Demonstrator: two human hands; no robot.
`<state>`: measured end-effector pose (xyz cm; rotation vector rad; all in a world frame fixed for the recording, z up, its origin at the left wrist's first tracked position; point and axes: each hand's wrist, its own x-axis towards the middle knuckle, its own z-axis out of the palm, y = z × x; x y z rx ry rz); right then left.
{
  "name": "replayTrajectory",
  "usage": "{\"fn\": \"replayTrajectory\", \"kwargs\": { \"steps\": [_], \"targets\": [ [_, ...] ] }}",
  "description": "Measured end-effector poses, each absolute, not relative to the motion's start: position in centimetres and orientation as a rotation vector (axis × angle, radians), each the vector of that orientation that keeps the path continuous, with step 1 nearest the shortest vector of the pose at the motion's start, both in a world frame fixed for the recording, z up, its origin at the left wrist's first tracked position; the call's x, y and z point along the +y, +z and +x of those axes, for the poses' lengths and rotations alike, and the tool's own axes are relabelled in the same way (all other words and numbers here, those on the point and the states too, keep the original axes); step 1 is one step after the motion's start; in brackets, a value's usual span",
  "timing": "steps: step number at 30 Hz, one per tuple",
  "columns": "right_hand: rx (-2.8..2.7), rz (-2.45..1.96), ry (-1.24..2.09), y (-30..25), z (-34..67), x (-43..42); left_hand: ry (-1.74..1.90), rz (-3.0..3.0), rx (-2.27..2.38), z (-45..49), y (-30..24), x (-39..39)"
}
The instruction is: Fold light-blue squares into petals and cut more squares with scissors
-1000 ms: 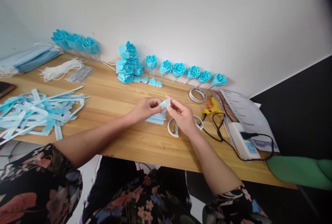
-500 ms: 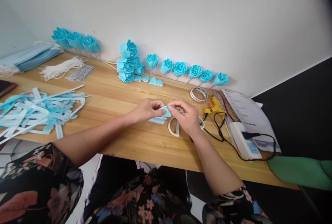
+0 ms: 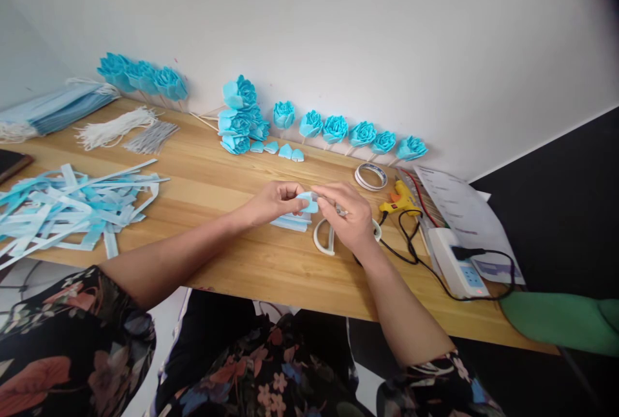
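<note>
My left hand (image 3: 273, 202) and my right hand (image 3: 349, 217) meet over the middle of the wooden table (image 3: 227, 256). Both pinch a small light-blue folded piece (image 3: 308, 201) between their fingertips, curled into a petal shape. Just below it lies a small stack of blue cut pieces (image 3: 291, 222). White scissors (image 3: 325, 240) lie under my right hand, partly hidden by it. Several small blue petals (image 3: 284, 151) sit further back by the wall.
Blue roses on sticks (image 3: 333, 128) line the wall. A heap of blue strips (image 3: 68, 204) lies left, with white strings (image 3: 113, 128) and masks (image 3: 53, 109) behind. Tape roll (image 3: 370, 176), yellow glue gun (image 3: 399, 199), power strip (image 3: 457, 262) and papers (image 3: 459, 211) lie right.
The blue piece was held up flat between my fingertips; both hands have since dropped a little and folded it into a curled petal shape.
</note>
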<state>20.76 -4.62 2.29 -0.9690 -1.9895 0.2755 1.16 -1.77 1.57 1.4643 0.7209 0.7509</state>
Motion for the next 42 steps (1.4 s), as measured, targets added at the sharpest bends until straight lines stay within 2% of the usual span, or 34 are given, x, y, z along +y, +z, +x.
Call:
{"fn": "replayTrajectory", "kwargs": {
  "steps": [3, 6, 11, 17, 31, 38, 42],
  "targets": [
    [-1.93, -1.054, 0.507, 2.28, 20.9, -4.66, 0.729, 1.552, 0.759, 1.21, 1.61, -1.92],
    [-1.917, -1.115, 0.585, 2.11, 20.81, -4.66, 0.718, 1.698, 0.803, 1.35, 1.74, -2.21],
    [-1.942, -1.086, 0.382, 1.94, 20.07, -4.78, 0.728, 1.832, 0.82, 1.51, 1.89, -2.42],
    [-2.027, -0.939, 0.117, 1.92, 20.24, -4.66, 0.713, 1.666, 0.777, 1.36, 1.5, -2.12],
    [-2.133, -0.895, -0.042, 1.68, 20.73, -4.29, 0.775, 1.46, 0.729, 1.35, 1.38, -1.8],
    [-2.101, -0.903, 0.037, 1.58, 20.51, -4.28, 0.797, 1.419, 0.76, 1.38, 1.42, -1.88],
    [-1.917, -1.002, 0.338, 1.68, 20.56, -4.51, 0.825, 1.428, 0.781, 1.27, 1.45, -1.79]
  ]
}}
